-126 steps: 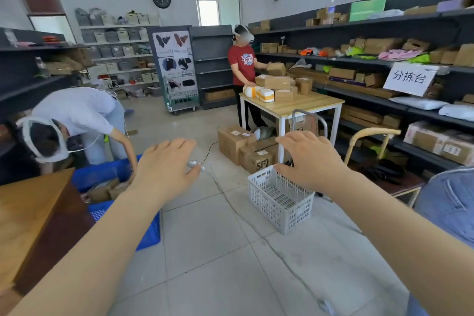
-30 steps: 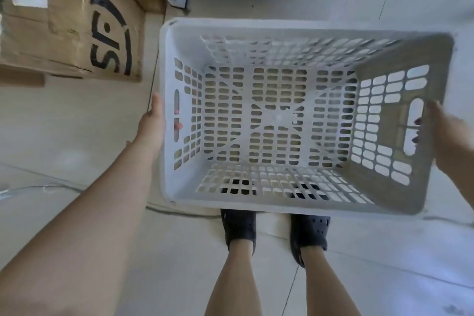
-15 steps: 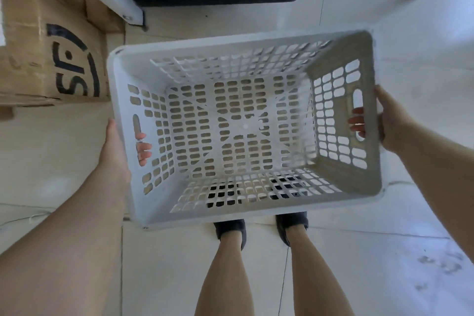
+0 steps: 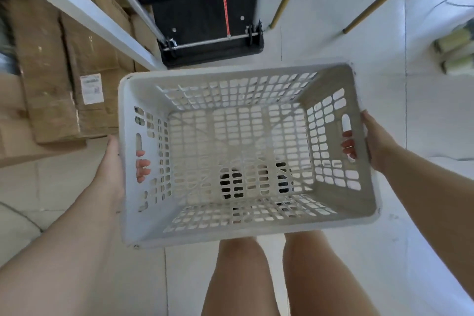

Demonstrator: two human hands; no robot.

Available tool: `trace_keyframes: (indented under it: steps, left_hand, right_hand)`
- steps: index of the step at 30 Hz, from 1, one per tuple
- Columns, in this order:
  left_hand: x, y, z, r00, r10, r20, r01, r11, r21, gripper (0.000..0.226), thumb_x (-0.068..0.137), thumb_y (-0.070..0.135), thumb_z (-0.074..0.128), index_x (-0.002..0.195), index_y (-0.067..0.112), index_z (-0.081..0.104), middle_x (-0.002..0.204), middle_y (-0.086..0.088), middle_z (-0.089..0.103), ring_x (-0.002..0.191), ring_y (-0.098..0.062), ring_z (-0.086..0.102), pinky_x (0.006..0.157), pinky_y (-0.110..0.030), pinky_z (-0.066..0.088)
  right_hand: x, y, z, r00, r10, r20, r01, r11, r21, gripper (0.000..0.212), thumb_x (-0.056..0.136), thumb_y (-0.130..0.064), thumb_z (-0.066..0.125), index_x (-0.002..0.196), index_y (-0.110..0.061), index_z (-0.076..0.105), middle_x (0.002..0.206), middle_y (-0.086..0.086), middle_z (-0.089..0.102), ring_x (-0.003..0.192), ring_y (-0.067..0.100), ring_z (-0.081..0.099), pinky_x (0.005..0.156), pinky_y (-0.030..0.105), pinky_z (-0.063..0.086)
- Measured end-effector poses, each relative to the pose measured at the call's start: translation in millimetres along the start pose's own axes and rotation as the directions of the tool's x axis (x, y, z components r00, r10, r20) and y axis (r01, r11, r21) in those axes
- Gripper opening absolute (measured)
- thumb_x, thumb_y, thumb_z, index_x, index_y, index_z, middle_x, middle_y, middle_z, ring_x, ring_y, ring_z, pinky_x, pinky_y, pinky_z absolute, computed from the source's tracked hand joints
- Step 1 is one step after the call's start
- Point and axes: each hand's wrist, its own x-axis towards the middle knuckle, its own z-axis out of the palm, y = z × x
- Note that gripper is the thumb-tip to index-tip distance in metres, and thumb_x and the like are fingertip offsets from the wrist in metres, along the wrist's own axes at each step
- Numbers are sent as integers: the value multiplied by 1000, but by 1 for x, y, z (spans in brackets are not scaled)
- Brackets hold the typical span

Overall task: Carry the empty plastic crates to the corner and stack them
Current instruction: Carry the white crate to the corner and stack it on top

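I hold an empty white plastic crate (image 4: 143,228) with slotted walls and floor in front of me, off the floor, above my legs. My left hand (image 4: 110,161) grips its left end, fingertips poking in through the handle slot. My right hand (image 4: 374,138) grips the right end the same way, fingers curled through that slot. Nothing lies inside the crate.
Cardboard boxes (image 4: 64,79) sit on the floor at the left under a white table leg (image 4: 84,13). A black folding hand cart (image 4: 213,33) lies just ahead. Wooden chair legs (image 4: 372,7) stand at the upper right, pale rolls (image 4: 456,51) at the right edge. White tiled floor (image 4: 423,213) surrounds me.
The crate has come up higher off the floor and closer to me. The view has tipped forward, showing more of the cart and boxes. Both hands keep the same grip.
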Motion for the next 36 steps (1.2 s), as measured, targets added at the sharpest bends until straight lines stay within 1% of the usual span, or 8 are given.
trace_keyframes:
  steps: [3, 8, 15, 17, 20, 25, 31, 36]
  left_hand:
    - [-54, 28, -18, 998, 66, -6, -66, 997, 27, 71, 91, 70, 14, 82, 12, 55, 72, -10, 53, 59, -22, 49, 55, -29, 37]
    - [-127, 59, -44, 987, 162, -11, -161, 984, 71, 72, 89, 73, 16, 81, 13, 54, 70, -9, 53, 57, -20, 48, 56, -29, 40]
    - [-194, 80, -59, 963, 269, 7, -269, 958, 97, 70, 88, 74, 21, 79, 13, 54, 69, -8, 53, 56, -19, 46, 58, -29, 41]
    - [-209, 86, -53, 958, 285, 23, -286, 953, 104, 68, 87, 74, 25, 78, 13, 54, 68, -7, 53, 54, -19, 46, 57, -29, 41]
    - [-232, 90, -38, 944, 321, 81, -329, 937, 119, 67, 86, 75, 29, 77, 13, 53, 65, -6, 51, 51, -18, 42, 55, -28, 38]
    - [-264, 82, 5, 913, 383, 137, -402, 904, 150, 66, 84, 74, 36, 73, 11, 53, 64, -7, 50, 50, -19, 42, 51, -27, 37]
    - [-308, 57, 71, 887, 411, 210, -453, 865, 217, 69, 83, 76, 35, 79, 10, 54, 66, -6, 51, 53, -18, 44, 52, -29, 39]
    - [-351, 30, 142, 851, 448, 273, -514, 814, 270, 69, 83, 74, 36, 78, 8, 55, 64, -8, 52, 51, -20, 45, 51, -28, 39]
  right_hand:
    - [-58, -11, -13, 999, -29, -22, 31, 997, 66, 65, 94, -64, 29, 77, -5, 52, 41, 6, 56, 35, 17, 49, 50, 28, 31]
    - [-133, -17, -33, 992, -112, -65, 121, 982, 144, 66, 93, -65, 31, 77, -6, 54, 40, 5, 56, 32, 15, 50, 49, 26, 34]
    - [-197, -3, -58, 959, -228, -170, 268, 922, 278, 66, 87, -67, 43, 76, -3, 57, 62, 16, 56, 33, 16, 49, 38, 16, 36]
    - [-211, 3, -71, 951, -228, -211, 286, 905, 313, 65, 88, -64, 44, 75, -2, 57, 60, 16, 55, 29, 15, 49, 35, 13, 36]
    - [-231, 15, -94, 939, -216, -268, 301, 892, 336, 65, 88, -64, 44, 72, -3, 57, 43, 11, 55, 27, 15, 49, 35, 13, 36]
    - [-247, 50, -142, 905, -167, -391, 326, 863, 386, 64, 83, -65, 48, 67, -4, 57, 37, 10, 52, 29, 19, 49, 46, 26, 36]
    - [-265, 109, -216, 884, -78, -461, 315, 828, 464, 62, 79, -65, 50, 70, -4, 59, 57, 15, 56, 43, 23, 52, 47, 26, 39]
    - [-276, 171, -282, 860, -7, -510, 322, 784, 531, 63, 84, -63, 48, 69, -2, 57, 44, 13, 55, 42, 22, 52, 48, 27, 40]
